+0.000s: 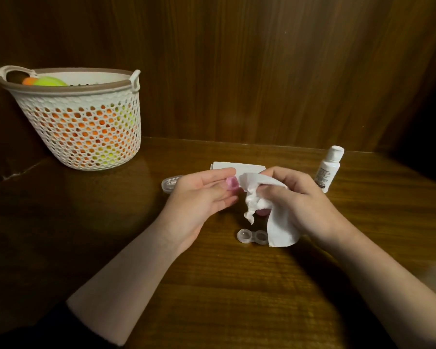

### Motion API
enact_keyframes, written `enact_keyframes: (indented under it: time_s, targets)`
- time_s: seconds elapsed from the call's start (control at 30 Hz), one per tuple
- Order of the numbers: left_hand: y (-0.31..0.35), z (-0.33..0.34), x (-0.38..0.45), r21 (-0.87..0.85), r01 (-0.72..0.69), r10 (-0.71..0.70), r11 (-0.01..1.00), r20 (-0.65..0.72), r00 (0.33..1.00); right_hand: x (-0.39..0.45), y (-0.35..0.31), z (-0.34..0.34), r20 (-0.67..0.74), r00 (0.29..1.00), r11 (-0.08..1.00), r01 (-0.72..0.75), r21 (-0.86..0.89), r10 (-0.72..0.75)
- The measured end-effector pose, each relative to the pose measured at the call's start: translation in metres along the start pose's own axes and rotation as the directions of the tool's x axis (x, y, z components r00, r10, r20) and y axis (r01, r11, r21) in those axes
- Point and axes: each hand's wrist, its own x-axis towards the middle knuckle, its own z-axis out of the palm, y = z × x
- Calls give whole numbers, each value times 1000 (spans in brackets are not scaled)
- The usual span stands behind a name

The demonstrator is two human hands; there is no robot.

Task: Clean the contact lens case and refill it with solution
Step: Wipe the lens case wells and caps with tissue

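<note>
Right now your left hand (202, 195) is pinching a pink cap (231, 183) between its fingertips, while your right hand (295, 195) is gripping a bunched white tissue (275, 217) just beside it, above the middle of the table (212, 285). Below the tissue, the clear contact lens case (251, 237) is lying open on the table, partly covered. Near the right back edge, the solution bottle (329, 168) is standing upright, its cap on.

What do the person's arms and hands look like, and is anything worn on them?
Both forearms are bare. The left hand and the right hand show no gloves, rings or watch. A dark sleeve appears only near the left elbow.
</note>
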Motion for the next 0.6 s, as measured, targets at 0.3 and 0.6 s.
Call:
enact_keyframes:
  time_s: [0.3, 0.6]
  targets:
    - [0, 3, -4, 25, 17, -20, 1000, 133, 991, -1, -2, -1, 11, 1000, 999, 16, -44, -16]
    - [-1, 4, -5, 83, -6, -11, 997, 196, 981, 0, -1, 0, -140, 990, 959, -17, -282, -24]
